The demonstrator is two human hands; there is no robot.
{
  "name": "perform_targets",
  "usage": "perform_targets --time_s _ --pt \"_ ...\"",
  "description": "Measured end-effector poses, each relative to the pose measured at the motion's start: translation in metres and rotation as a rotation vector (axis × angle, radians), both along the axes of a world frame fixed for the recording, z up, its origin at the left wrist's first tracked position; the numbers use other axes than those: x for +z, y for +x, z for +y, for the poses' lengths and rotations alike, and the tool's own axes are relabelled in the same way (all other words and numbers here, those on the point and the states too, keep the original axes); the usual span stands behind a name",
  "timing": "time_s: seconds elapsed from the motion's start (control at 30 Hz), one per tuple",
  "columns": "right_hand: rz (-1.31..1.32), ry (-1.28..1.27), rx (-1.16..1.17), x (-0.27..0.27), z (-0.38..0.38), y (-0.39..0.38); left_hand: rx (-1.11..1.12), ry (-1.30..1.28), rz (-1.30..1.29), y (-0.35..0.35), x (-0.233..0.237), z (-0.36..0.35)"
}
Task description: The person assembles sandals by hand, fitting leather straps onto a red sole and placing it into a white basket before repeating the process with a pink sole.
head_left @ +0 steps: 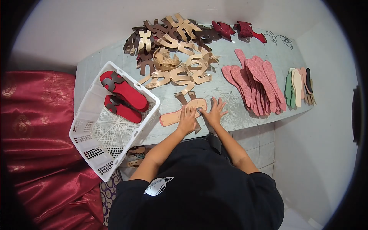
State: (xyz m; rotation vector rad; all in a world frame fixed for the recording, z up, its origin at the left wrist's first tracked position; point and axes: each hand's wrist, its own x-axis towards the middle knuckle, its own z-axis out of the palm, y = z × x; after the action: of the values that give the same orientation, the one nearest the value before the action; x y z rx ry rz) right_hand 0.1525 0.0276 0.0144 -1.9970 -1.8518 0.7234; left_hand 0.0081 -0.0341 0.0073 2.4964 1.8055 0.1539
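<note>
A tan insole (168,118) with a reddish edge lies slanted at the table's near edge, underside apparently up. A brown sandal strap (181,97) passes beneath it, its ends sticking out above and below. My left hand (187,120) rests on the middle of the insole, fingers stretched out and pressing on it. Beside the insole's right end is my right hand (214,114), its fingers spread over the tabletop. The right thumb touches a dark strap end folded onto the insole; whether it grips that end is too small to tell.
A white plastic crate (140,128) at left holds red sandals (130,96) with dark straps. Loose tan and brown straps (178,74) heap at the back. Pink soles (264,84) and several coloured soles (296,86) lie right. Dark red uppers (223,30) sit at the far edge.
</note>
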Motion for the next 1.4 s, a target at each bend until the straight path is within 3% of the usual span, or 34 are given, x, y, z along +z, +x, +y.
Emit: perform_targets --time_s 0.47,0.93,1.4 --pt "0.026 -0.063 -0.027 0.006 -0.010 0.006 0.033 -0.047 -0.061 -0.004 0.005 0.000" --pt "0.014 -0.111 -0.032 0.006 -0.008 0.003 0.065 -0.293 -0.284 -0.030 0.021 0.013" --pt "0.004 -0.210 -0.105 0.014 0.000 0.001 0.021 -0.176 -0.224 -0.023 0.022 0.013"
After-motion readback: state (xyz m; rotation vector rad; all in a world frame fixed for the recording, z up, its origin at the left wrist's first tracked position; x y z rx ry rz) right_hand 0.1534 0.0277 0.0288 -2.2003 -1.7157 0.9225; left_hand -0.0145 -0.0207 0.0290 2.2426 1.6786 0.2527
